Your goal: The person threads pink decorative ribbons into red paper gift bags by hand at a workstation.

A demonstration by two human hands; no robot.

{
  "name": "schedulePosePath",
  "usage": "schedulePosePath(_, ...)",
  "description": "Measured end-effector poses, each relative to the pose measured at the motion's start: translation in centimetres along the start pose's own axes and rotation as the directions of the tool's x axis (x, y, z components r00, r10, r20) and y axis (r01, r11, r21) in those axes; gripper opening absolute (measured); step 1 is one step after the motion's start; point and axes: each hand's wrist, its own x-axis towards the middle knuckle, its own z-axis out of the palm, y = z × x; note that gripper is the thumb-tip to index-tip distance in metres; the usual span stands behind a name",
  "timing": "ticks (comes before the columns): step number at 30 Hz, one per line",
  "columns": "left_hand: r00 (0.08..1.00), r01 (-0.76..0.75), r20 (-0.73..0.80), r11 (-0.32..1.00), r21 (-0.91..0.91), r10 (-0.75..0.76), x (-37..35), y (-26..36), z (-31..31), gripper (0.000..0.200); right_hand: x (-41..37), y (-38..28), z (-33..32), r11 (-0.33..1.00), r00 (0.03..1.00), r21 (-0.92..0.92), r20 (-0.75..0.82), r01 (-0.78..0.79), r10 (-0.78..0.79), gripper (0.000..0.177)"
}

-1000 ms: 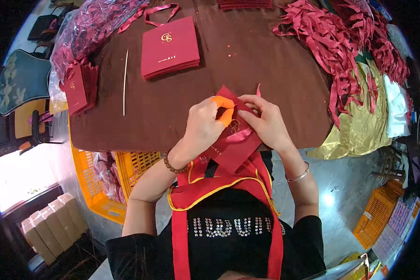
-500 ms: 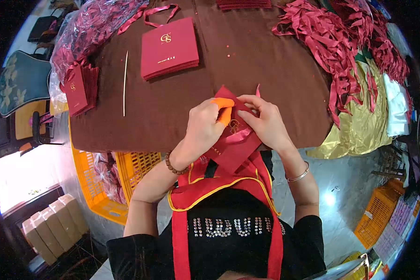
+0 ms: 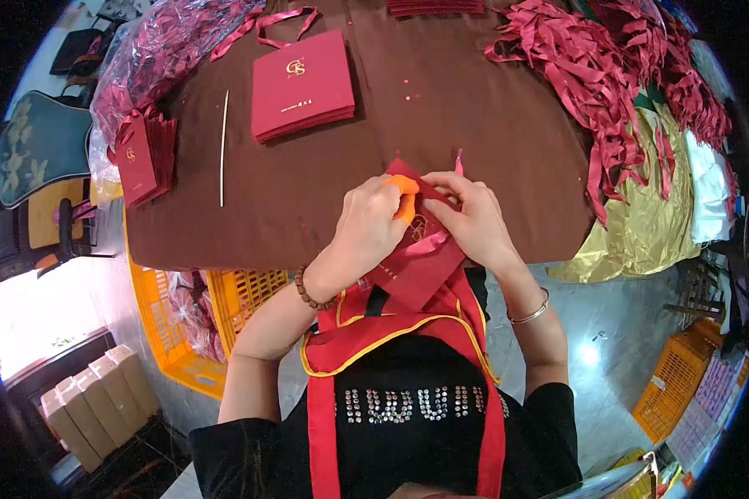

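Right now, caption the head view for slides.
Left hand and right hand hold a ribboned maroon gift bag at a draped table.

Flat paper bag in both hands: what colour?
The paper bag is red with gold print, in the head view.

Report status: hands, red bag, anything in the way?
Left hand and right hand both gripping the red bag. Bag tilted, pink ribbon across its front. White stick off left; nothing seen blocking.

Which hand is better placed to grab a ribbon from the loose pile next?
Probably the right hand: it is nearer the loose ribbon pile, which lies on that side. The left hand is farther off. Both hold the red bag.
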Motion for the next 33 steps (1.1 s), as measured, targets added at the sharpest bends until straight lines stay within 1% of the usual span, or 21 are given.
schedulePosePath(3,1.0,-0.002,0.018,0.999,-0.034,0.002,0.4,0.3,-0.2,0.015,0.0,0.1,0.0,1.0,1.0,-0.014,-0.009,-0.018,0.018,0.028)
schedulePosePath(5,1.0,-0.003,0.024,0.999,-0.054,0.004,0.5,0.4,-0.1,0.014,0.0,0.1,-0.3,0.998,1.0,0.055,-0.012,-0.009,0.01,0.03)
schedulePosePath(7,0.999,-0.023,0.042,1.0,-0.017,0.024,0.4,0.0,0.0,0.012,0.0,-0.2,-0.6,0.998,1.0,0.064,0.01,-0.02,0.019,0.03)
schedulePosePath(9,0.999,-0.016,0.039,1.0,-0.019,0.016,0.6,0.0,0.0,0.012,0.1,-0.5,-0.6,0.996,0.999,0.079,0.035,-0.029,0.027,0.031)
schedulePosePath(11,0.999,-0.008,0.036,1.0,-0.022,0.009,0.6,0.1,-0.2,0.012,0.1,-0.9,-0.6,0.992,0.996,0.1,0.057,-0.071,0.066,0.031)
schedulePosePath(17,0.999,0.015,0.047,1.0,0.023,-0.016,0.8,0.2,-0.5,0.012,0.1,-0.3,-0.5,0.993,0.995,0.084,0.065,-0.085,0.08,0.032)
schedulePosePath(18,0.998,0.039,0.058,0.999,0.032,-0.04,0.8,0.3,-0.6,0.012,0.1,-0.2,-0.5,0.993,0.995,0.083,0.064,-0.087,0.082,0.032)
schedulePosePath(20,0.996,0.062,0.068,0.997,0.041,-0.064,0.8,0.3,-0.5,0.012,0.0,0.0,-0.4,0.983,0.993,0.152,0.079,-0.104,0.093,0.031)
schedulePosePath(23,0.998,0.047,0.049,0.999,0.005,-0.047,0.7,0.0,-0.7,0.012,0.0,-0.3,-0.5,0.982,0.991,0.157,0.094,-0.11,0.096,0.032)
schedulePosePath(26,0.995,0.073,0.076,0.997,-0.011,-0.072,0.7,0.0,-0.9,0.014,0.0,0.3,-0.3,0.973,0.991,0.195,0.084,-0.122,0.107,0.028)
schedulePosePath(27,0.988,0.152,0.063,0.97,-0.192,-0.143,0.7,0.0,-1.1,0.013,0.0,0.0,-0.5,0.973,0.991,0.201,0.09,-0.116,0.1,0.028)
schedulePosePath(28,0.975,0.222,0.056,0.905,-0.363,-0.217,0.7,-0.2,-1.5,0.013,-0.2,-0.7,-0.9,0.997,0.998,-0.043,-0.001,0.062,-0.062,0.026)
schedulePosePath(29,0.973,0.228,0.043,0.91,-0.346,-0.227,0.6,-0.5,-2.2,0.013,-0.4,-1.5,-1.3,0.931,0.968,-0.291,-0.052,0.219,-0.244,0.023)
schedulePosePath(30,0.942,0.335,0.125,0.831,-0.445,-0.313,0.6,-1.0,-3.0,0.013,-0.9,-2.9,-2.0,0.893,0.91,-0.36,-0.206,0.27,-0.359,0.022)
schedulePosePath(31,0.899,0.435,0.211,0.726,-0.532,-0.384,0.6,-1.5,-3.8,0.013,-1.8,-4.1,-2.8,0.848,0.814,-0.434,-0.345,0.304,-0.467,0.021)
schedulePosePath(32,0.919,0.391,0.203,0.7,-0.598,-0.339,0.3,-2.6,-4.2,0.016,-3.3,-4.5,-3.4,0.823,0.69,-0.425,-0.463,0.377,-0.556,0.017)
schedulePosePath(33,0.915,0.395,0.192,0.699,-0.596,-0.354,0.2,-3.0,-4.8,0.016,-5.8,-6.1,-5.0,0.782,0.65,-0.369,-0.436,0.502,-0.622,0.013)
